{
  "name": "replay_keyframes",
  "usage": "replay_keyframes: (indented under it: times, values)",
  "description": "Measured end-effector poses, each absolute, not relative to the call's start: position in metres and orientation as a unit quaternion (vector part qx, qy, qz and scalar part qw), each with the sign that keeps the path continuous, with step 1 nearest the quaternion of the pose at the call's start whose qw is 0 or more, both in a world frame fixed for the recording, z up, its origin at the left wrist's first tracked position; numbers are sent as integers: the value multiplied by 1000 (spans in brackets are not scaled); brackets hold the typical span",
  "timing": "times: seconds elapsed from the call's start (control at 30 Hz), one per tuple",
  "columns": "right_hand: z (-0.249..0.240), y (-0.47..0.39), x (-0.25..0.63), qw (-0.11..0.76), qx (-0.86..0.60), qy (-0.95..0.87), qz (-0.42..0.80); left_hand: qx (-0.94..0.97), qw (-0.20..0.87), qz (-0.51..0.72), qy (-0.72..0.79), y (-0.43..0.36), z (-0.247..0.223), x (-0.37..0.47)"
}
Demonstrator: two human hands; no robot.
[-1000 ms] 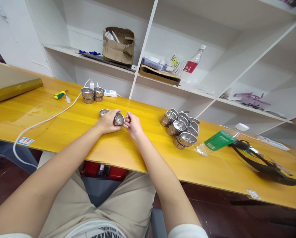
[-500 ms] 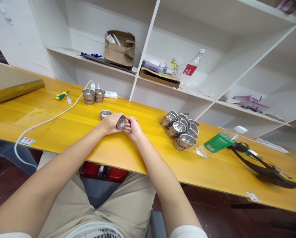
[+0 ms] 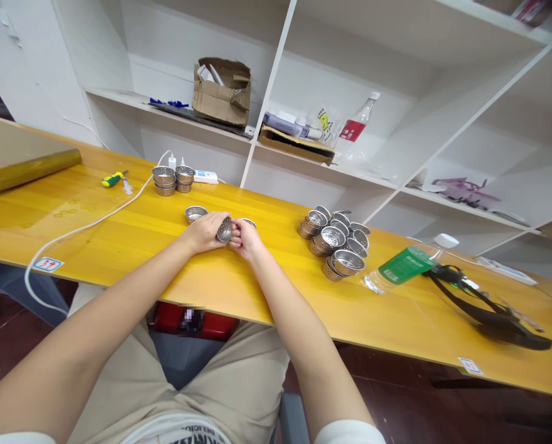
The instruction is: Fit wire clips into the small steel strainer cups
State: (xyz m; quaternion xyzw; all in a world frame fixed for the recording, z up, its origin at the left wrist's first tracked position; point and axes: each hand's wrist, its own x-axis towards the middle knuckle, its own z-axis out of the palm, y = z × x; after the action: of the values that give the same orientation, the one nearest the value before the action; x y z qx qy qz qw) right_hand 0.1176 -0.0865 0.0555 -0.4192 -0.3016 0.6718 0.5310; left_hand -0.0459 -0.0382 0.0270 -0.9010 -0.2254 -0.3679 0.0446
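My left hand (image 3: 206, 232) is closed around a small perforated metal strainer cup (image 3: 223, 230), which is tilted on its side just above the table. The fingers of my right hand (image 3: 244, 238) are curled against the cup's right side, touching it; their tips are partly hidden. Behind my right hand shows the rim of another strainer cup (image 3: 248, 222), mostly covered, and I cannot tell whether the hand touches it. Just beyond my left hand, a single strainer cup (image 3: 195, 213) stands upright on the table.
Stacked strainer cups (image 3: 163, 180) stand at the back left, near a green-yellow screwdriver (image 3: 113, 179) and a white cable (image 3: 95, 223). To the right are a cluster of nested cups (image 3: 331, 239), a bottle with a green label (image 3: 407, 265) and a black strap (image 3: 483, 314). Shelves rise behind the table.
The held strainer cup has turned slightly between my hands, and the right fingers now cover more of its right side. The other cups have stayed put.
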Motion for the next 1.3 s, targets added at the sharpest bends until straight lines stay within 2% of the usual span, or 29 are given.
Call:
replay_keyframes:
  times: [0.5,0.6,0.73,0.8,0.97,1.1,1.3]
  values:
    - [56,-85,115,545,-428,-336,638,-896,47,-376,-231,-39,26,-44]
    - [55,-87,116,551,-463,-411,559,-888,34,-388,-247,-42,28,-42]
    - [54,-91,125,555,-555,-558,271,-869,24,-405,-283,-47,33,-43]
    - [52,-92,128,536,-574,-593,179,-862,24,-412,-294,-48,35,-45]
    - [49,-89,131,455,-599,-636,173,-863,14,-417,-284,-50,36,-48]
    - [53,-81,146,461,-642,-591,162,-863,0,-417,-285,-52,38,-49]
    - [53,-69,191,504,-705,-483,120,-780,38,-456,-427,-35,36,-64]
